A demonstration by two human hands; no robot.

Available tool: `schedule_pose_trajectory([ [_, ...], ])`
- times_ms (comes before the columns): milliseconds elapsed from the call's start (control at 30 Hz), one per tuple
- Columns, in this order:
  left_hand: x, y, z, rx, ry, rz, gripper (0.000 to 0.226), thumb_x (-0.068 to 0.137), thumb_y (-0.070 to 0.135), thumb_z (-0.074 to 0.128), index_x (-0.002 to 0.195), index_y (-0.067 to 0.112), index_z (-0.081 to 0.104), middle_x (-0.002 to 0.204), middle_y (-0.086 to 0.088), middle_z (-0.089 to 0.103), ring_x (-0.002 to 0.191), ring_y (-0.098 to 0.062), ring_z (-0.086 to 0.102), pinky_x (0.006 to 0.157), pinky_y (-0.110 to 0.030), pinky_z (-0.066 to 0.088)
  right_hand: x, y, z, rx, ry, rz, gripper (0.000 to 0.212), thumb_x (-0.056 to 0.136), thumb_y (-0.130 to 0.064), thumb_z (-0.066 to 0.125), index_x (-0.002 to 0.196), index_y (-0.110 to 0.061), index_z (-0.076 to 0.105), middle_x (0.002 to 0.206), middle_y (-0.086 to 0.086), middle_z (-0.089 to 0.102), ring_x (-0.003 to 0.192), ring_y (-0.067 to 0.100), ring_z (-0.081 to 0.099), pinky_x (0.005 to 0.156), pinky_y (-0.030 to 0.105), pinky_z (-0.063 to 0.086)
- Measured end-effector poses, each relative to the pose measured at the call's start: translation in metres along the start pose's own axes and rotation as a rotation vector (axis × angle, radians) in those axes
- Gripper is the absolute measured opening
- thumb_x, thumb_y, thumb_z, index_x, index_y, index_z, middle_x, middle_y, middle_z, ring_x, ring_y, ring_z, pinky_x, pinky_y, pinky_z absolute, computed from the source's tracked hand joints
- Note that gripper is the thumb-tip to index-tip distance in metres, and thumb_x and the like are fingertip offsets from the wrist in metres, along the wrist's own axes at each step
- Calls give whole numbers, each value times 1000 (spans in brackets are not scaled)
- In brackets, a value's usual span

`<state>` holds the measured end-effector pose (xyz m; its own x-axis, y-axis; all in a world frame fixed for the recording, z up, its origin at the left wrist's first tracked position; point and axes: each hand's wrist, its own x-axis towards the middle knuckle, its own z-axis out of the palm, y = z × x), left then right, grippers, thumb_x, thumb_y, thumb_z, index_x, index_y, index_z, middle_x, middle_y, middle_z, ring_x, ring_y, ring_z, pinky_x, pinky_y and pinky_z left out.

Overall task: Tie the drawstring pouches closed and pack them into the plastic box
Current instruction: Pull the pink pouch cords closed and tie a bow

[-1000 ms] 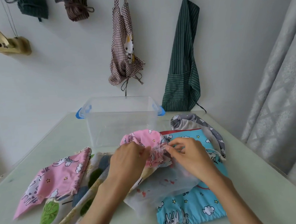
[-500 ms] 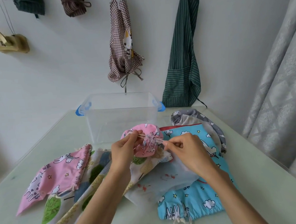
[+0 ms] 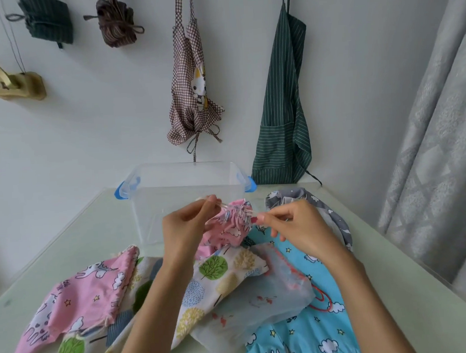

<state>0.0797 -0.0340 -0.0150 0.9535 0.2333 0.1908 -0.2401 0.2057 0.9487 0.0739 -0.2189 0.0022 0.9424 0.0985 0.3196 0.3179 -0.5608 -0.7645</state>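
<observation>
A small pink drawstring pouch (image 3: 228, 227) with its mouth gathered tight hangs between my hands, just in front of the clear plastic box (image 3: 184, 204) with blue latches. My left hand (image 3: 187, 228) pinches one end of its drawstring and my right hand (image 3: 293, 225) pinches the other, pulled out to either side. Under my arms lie more pouches: a pink one (image 3: 78, 300) at left, a tree-print one (image 3: 211, 281), a sheer white one (image 3: 264, 302), a blue cloud-print one (image 3: 315, 332) and a grey one (image 3: 309, 201) at right.
The pale green table (image 3: 413, 296) stands against a white wall. A checked apron (image 3: 192, 91) and a green striped apron (image 3: 284, 118) hang behind the box. A grey curtain (image 3: 440, 147) falls along the table's right side.
My hands have lifted the pink pouch off the pile toward the box and moved apart, drawing the string out and cinching the pouch's mouth.
</observation>
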Motion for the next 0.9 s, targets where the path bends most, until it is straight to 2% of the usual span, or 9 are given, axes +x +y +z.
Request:
schedule_pose_trajectory([
  [67, 0, -2, 1, 9, 43, 96, 12, 84, 22, 67, 87, 13, 75, 75, 0, 75, 73, -9, 72, 61, -15, 54, 0, 1, -2, 6, -32, -10, 13, 87, -27, 64, 76, -29, 72, 54, -2, 62, 42, -2, 50, 54, 13, 43],
  [133, 0, 0, 2, 13, -13, 139, 16, 90, 22, 60, 89, 13, 74, 80, 2, 76, 77, -8, 72, 63, -14, 54, -2, 3, -2, 2, -67, -1, 15, 87, -27, 64, 75, -28, 72, 54, -1, 62, 42, -2, 49, 52, 12, 42],
  [367, 1, 12, -2, 90, -328, 34, 31, 99, 23, 39, 102, 11, 68, 105, 7, 73, 102, -6, 66, 81, -20, 54, -12, 5, 4, -88, -181, 53, 20, 88, -34, 61, 74, -28, 74, 51, -7, 61, 47, 4, 51, 56, 24, 45],
  [467, 1, 22, -8, 210, -405, 78, 34, 99, 23, 40, 105, 1, 64, 109, 9, 71, 103, -4, 65, 83, -23, 53, -14, 1, 7, -119, -239, 71, 24, 89, -35, 60, 79, -20, 76, 49, -9, 59, 44, 0, 49, 49, 14, 38],
  [600, -1, 35, -15, 375, -510, 160, 34, 97, 27, 40, 99, 3, 64, 114, 16, 68, 104, 7, 60, 80, -11, 50, -18, -6, 8, -121, -278, 86, 37, 89, -39, 59, 58, -19, 67, 39, -13, 53, 36, 0, 44, 44, 8, 30],
  [667, 1, 37, -20, 534, -477, 271, 32, 93, 34, 45, 97, 16, 71, 113, 22, 65, 103, 16, 56, 79, -5, 44, -20, -8, 8, -129, -304, 92, 41, 90, -37, 59, 51, -25, 61, 37, -14, 52, 35, -1, 44, 45, 8, 30],
  [733, 3, 34, -22, 628, -329, 390, 25, 91, 36, 51, 96, 26, 73, 108, 21, 66, 101, 17, 57, 80, -1, 42, -20, -9, 9, -111, -309, 91, 45, 90, -35, 59, 46, -31, 58, 38, -14, 52, 35, -1, 44, 45, 8, 30],
  [833, 0, 28, -16, 393, -329, 310, 25, 94, 28, 48, 100, 19, 71, 105, 12, 72, 101, 1, 65, 80, -12, 52, -19, -8, 9, -100, -282, 73, 41, 89, -37, 59, 50, -31, 68, 40, -11, 54, 35, 0, 43, 45, 9, 30],
  [900, -4, 27, -8, 176, -440, 134, 28, 97, 25, 42, 99, 11, 65, 108, 5, 72, 99, -7, 68, 70, -19, 55, -18, -8, 8, -98, -273, 67, 38, 90, -37, 59, 62, -14, 71, 37, -10, 51, 33, 3, 40, 44, 10, 29],
])
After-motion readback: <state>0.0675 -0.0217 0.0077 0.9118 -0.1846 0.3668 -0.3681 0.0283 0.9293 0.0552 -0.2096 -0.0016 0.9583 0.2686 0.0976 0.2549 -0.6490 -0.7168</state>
